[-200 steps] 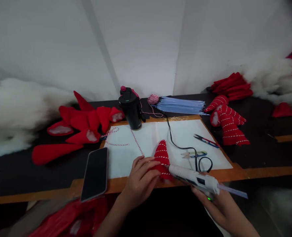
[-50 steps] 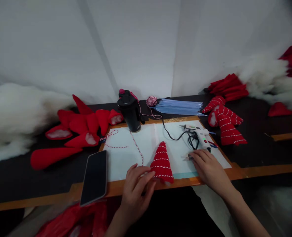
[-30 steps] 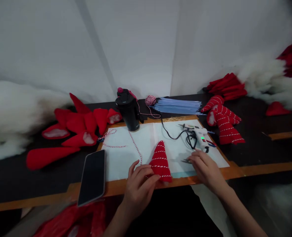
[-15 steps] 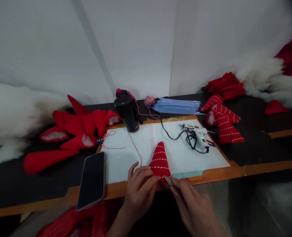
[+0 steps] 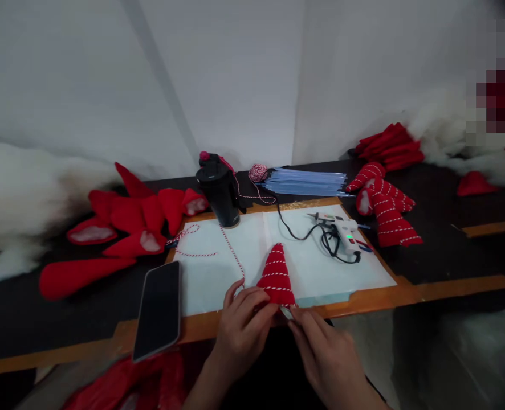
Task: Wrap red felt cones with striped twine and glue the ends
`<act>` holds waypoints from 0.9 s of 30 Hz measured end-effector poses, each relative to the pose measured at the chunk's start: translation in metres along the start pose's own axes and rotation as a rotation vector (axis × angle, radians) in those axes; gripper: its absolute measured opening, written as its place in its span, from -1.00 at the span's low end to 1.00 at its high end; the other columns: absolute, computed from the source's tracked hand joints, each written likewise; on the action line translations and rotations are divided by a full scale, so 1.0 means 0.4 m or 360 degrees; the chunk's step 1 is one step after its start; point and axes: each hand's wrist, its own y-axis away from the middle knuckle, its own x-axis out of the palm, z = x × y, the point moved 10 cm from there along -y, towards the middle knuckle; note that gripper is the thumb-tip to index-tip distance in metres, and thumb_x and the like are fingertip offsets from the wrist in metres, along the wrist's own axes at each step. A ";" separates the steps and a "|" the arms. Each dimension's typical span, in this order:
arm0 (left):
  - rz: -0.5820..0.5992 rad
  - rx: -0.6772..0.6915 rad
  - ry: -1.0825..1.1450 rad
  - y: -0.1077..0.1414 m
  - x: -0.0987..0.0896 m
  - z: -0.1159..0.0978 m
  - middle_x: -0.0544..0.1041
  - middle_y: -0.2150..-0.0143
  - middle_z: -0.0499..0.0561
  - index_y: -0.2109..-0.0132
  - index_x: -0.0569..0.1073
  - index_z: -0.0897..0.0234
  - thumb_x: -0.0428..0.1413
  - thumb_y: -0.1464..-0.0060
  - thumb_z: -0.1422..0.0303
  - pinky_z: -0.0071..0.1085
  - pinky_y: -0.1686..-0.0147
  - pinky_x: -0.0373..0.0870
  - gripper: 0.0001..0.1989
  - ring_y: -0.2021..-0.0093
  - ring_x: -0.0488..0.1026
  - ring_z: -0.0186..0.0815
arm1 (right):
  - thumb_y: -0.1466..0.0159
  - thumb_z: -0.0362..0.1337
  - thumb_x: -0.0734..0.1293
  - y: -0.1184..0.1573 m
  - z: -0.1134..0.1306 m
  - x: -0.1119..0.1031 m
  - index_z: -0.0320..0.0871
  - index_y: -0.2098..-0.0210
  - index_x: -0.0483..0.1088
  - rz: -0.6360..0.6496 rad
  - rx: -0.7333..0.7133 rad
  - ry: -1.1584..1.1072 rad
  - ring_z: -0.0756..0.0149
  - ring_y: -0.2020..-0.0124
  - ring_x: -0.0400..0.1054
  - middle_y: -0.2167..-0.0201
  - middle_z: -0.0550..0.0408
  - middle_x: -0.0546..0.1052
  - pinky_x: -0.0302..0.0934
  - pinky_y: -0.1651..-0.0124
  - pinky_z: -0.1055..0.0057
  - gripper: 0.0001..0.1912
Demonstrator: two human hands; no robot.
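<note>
A red fabric cone [image 5: 277,279] wound with red-and-white twine stands tip away from me at the front of the white sheet. My left hand [image 5: 243,324] is closed on the left of its base. A strand of the same twine [image 5: 232,250] runs from the sheet down to the left fingers. My right hand [image 5: 323,350] is pinched at the right of the base. It grips a small pale, flat-tipped tool [image 5: 286,312], mostly hidden by the fingers, with the tip against the cone's lower edge.
A white glue gun [image 5: 344,234] with a black cord lies right on the white sheet [image 5: 252,233]. Behind stand a black tumbler [image 5: 220,193], a twine ball [image 5: 258,172] and clear glue sticks [image 5: 308,182]. Left are a phone [image 5: 158,310] and stuffed red cones [image 5: 128,216]; right, twine-wound cones [image 5: 393,222].
The right hand has shifted slightly left and down, and the tool's tip now sits lower at the cone's base. The left hand stays about where it was.
</note>
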 end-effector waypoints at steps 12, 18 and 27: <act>-0.0019 -0.0119 0.0044 0.005 0.028 0.003 0.54 0.28 0.02 0.18 0.45 0.32 0.14 -0.07 0.67 -0.14 -0.02 0.34 -0.78 0.26 0.46 -0.34 | -0.46 -0.31 0.04 -0.007 0.010 0.000 -0.21 0.09 0.37 -0.0014 0.0037 0.0187 0.27 0.57 0.46 0.44 0.03 0.53 0.17 0.58 0.41 -0.69; -0.0100 -0.0180 -0.0007 0.001 0.030 -0.003 0.52 0.31 0.00 0.21 0.44 0.29 0.13 -0.08 0.64 -0.21 0.05 0.36 -0.81 0.29 0.45 -0.33 | -0.46 -0.32 0.02 -0.010 0.023 -0.008 -0.22 0.13 0.38 -0.0081 0.0040 0.0212 0.29 0.57 0.47 0.45 -0.01 0.54 0.22 0.55 0.44 -0.67; -0.0061 -0.0238 0.0010 0.004 0.031 0.011 0.52 0.32 -0.02 0.24 0.44 0.28 0.12 -0.10 0.64 -0.18 0.00 0.33 -0.83 0.29 0.45 -0.35 | -0.45 -0.31 0.10 0.002 -0.009 -0.027 -0.21 0.01 0.35 -0.0125 0.0088 0.0012 0.30 0.46 0.51 0.35 0.02 0.56 0.30 0.47 0.47 -0.75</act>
